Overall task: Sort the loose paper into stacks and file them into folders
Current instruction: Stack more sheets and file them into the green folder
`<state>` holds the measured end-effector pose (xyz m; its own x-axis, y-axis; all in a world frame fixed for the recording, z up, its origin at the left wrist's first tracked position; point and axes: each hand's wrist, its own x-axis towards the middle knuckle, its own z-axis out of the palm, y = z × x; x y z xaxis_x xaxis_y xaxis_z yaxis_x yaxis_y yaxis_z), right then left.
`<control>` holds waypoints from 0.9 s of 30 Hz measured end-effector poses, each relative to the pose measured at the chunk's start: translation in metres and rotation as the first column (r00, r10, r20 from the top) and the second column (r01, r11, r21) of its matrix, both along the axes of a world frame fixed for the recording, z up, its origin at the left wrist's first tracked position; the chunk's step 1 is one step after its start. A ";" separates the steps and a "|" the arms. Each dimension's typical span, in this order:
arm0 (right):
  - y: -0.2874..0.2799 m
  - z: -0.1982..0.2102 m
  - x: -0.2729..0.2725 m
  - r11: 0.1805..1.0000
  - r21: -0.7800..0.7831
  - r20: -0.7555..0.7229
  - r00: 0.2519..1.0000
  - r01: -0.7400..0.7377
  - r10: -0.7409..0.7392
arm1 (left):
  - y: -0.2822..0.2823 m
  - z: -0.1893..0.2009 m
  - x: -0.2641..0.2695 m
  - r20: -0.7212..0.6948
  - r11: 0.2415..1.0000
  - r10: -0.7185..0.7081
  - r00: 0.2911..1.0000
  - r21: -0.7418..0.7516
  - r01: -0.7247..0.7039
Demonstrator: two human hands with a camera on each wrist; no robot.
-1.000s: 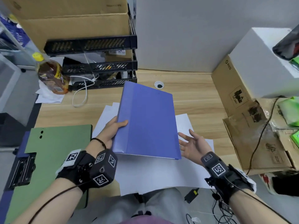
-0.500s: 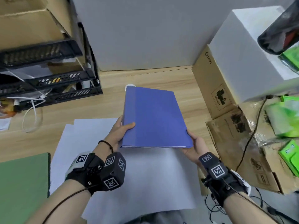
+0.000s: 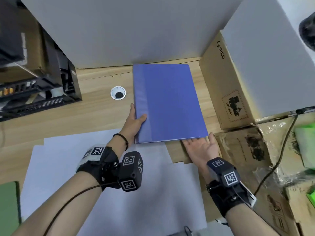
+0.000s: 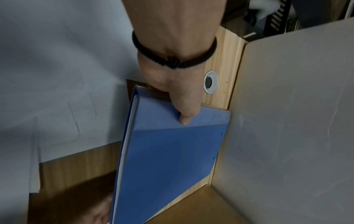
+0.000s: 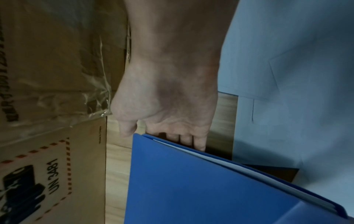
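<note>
A closed blue folder (image 3: 167, 103) with white sheets inside sits at twelve o'clock on the wooden bench (image 3: 95, 116), its far edge against the grey wall. The left hand (image 3: 134, 121) pinches its spine, thumb on top. The right hand (image 3: 201, 147), palm up with straight fingers, supports the near corner at three o'clock, seemingly just underneath. Loose white paper (image 3: 119, 193) lies at six o'clock.

Left hand (image 3: 134, 123) gripping, right hand (image 3: 200, 148) palm-up.
</note>
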<state>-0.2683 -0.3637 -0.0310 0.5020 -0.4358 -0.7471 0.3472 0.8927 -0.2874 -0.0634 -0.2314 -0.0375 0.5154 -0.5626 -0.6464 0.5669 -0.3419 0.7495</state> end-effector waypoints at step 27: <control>0.036 0.006 -0.011 0.955 0.083 -0.309 0.904 -0.284 0.296 | 0.082 0.034 0.010 0.116 0.987 0.007 0.993 0.161 -0.026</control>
<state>-0.2792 -0.3273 -0.0248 0.3384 -0.2771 -0.8993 -0.0317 0.9518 -0.3052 -0.0533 -0.1494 -0.0036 0.5996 -0.4458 -0.6646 0.4871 -0.4556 0.7451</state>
